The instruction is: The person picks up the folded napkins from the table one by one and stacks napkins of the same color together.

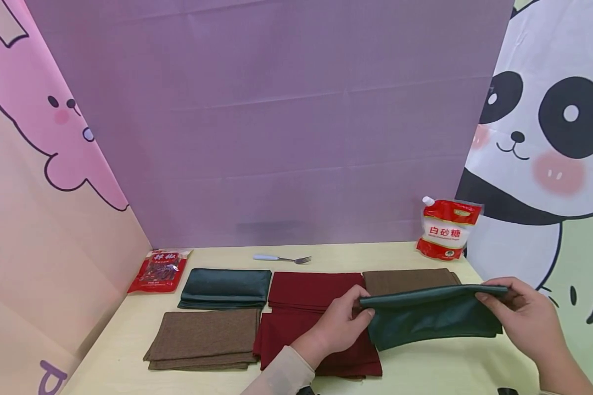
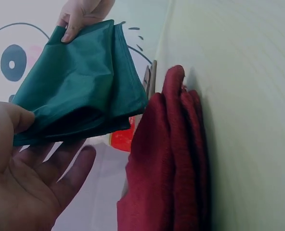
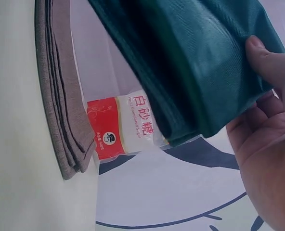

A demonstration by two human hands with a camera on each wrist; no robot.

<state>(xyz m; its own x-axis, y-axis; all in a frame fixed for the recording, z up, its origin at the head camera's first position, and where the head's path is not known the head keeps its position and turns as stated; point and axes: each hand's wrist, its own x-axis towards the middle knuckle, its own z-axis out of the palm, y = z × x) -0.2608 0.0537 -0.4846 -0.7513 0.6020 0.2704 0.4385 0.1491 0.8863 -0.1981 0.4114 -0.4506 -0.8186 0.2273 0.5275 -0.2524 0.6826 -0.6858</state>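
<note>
A folded dark green cloth (image 1: 432, 318) hangs between both hands above the front right of the table. The left hand (image 1: 337, 323) pinches its upper left corner, thumb on the near side. At the upper right corner, the right hand (image 1: 526, 315) grips it between thumb and fingers. In the left wrist view the folded layers of the green cloth (image 2: 77, 77) part at the lower edge. Beneath the left forearm lies a folded dark red cloth (image 1: 346, 356), partly covered. Behind the held cloth, a folded brown cloth (image 1: 407, 280) is partly hidden.
Further folded cloths lie to the left: a green one (image 1: 225, 288), a brown one (image 1: 205, 337) and a back red one (image 1: 311, 288). A fork (image 1: 281, 258) lies behind them. A red packet (image 1: 160, 270) is at the back left, a sugar bag (image 1: 447, 229) at the back right.
</note>
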